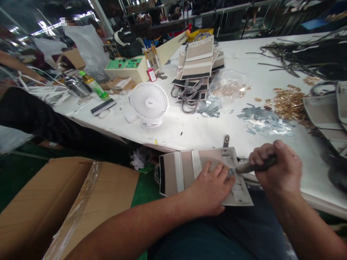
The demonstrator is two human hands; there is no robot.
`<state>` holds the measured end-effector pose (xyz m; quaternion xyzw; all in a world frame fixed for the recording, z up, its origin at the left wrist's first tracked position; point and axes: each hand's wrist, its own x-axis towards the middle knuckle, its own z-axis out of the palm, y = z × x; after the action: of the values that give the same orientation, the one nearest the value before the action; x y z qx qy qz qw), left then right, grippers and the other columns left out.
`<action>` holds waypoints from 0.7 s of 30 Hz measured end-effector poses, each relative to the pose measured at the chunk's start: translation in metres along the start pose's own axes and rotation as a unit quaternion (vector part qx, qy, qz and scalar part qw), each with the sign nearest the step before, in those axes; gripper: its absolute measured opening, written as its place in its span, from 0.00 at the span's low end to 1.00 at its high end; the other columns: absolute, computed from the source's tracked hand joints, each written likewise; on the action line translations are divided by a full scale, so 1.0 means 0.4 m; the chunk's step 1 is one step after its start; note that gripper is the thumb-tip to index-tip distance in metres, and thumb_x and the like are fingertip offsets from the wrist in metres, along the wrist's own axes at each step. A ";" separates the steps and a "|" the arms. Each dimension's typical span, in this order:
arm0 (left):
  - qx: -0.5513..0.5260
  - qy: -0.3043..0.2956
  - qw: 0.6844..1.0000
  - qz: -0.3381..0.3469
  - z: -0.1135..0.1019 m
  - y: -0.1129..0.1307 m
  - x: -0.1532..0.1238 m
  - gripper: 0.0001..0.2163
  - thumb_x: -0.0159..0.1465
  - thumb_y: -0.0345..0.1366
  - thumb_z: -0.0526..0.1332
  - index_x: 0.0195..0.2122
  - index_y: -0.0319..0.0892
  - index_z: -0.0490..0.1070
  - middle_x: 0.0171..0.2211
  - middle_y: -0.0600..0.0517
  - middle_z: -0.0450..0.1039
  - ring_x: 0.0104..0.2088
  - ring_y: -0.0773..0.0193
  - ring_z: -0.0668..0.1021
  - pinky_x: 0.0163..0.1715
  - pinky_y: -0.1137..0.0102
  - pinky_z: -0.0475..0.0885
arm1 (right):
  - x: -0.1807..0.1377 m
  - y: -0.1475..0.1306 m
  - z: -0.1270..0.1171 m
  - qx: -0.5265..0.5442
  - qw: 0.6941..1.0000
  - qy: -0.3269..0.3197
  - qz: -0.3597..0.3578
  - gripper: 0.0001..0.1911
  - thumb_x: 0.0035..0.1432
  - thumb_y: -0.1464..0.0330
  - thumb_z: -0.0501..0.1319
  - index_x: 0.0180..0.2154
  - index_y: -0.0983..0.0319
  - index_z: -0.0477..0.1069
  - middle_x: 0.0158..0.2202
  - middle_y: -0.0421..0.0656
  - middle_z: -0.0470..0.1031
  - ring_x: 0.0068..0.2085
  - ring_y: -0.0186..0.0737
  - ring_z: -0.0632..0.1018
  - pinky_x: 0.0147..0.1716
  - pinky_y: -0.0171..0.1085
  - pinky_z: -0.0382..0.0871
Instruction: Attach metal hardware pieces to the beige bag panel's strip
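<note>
1. The left hand (214, 187) lies flat, fingers spread, pressing a beige and grey flat bag panel (187, 173) on the person's lap at the white table's (189, 126) edge.
2. The right hand (276, 166) is fisted around a dark-handled tool (253, 167), its tip touching the panel's small metal fitting (231, 172).
3. A white desk fan (148, 103) stands beyond.

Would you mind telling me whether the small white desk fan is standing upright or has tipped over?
Upright: the white desk fan stands on its base on the white table, its round grille facing outward.
</note>
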<state>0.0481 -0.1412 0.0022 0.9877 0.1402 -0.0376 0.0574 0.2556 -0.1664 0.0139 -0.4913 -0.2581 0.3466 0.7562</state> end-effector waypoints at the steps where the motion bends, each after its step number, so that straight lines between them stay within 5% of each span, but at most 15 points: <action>1: 0.002 0.002 1.000 0.005 0.000 0.000 0.001 0.44 0.62 0.51 0.71 0.74 0.35 0.57 0.74 0.31 0.57 0.75 0.36 0.57 0.74 0.38 0.53 | 0.005 0.017 -0.008 0.023 0.999 0.024 0.000 0.25 0.58 0.53 0.73 0.25 0.57 0.63 0.21 0.33 0.58 0.21 0.33 0.60 0.20 0.36 0.61; 13: -0.025 0.004 1.000 0.014 0.023 -0.011 0.012 0.46 0.61 0.52 0.73 0.74 0.35 0.58 0.75 0.30 0.55 0.76 0.33 0.55 0.73 0.36 0.54 | 0.023 0.071 -0.034 0.147 0.981 0.117 0.040 0.20 0.51 0.63 0.71 0.23 0.58 0.59 0.18 0.30 0.55 0.17 0.28 0.54 0.15 0.31 0.56; 17: -0.042 -0.003 0.999 0.015 0.019 -0.014 0.013 0.44 0.61 0.50 0.73 0.73 0.36 0.59 0.73 0.30 0.58 0.75 0.34 0.56 0.73 0.36 0.55 | -0.013 0.061 0.010 0.077 0.996 0.036 -0.026 0.21 0.59 0.63 0.70 0.23 0.57 0.61 0.18 0.31 0.58 0.16 0.31 0.58 0.14 0.33 0.56; 21: -0.058 0.006 0.998 0.013 0.016 -0.015 0.009 0.42 0.61 0.48 0.72 0.72 0.36 0.60 0.73 0.31 0.59 0.75 0.36 0.57 0.74 0.38 0.55 | -0.059 0.059 0.051 -0.162 0.974 -0.101 -0.124 0.21 0.68 0.62 0.68 0.23 0.59 0.68 0.21 0.37 0.69 0.22 0.34 0.68 0.22 0.36 0.62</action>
<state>0.0496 -0.1353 -0.0052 0.9846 0.1300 -0.0229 0.1145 0.2195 -0.1668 -0.0013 -0.5334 -0.4450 0.2518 0.6738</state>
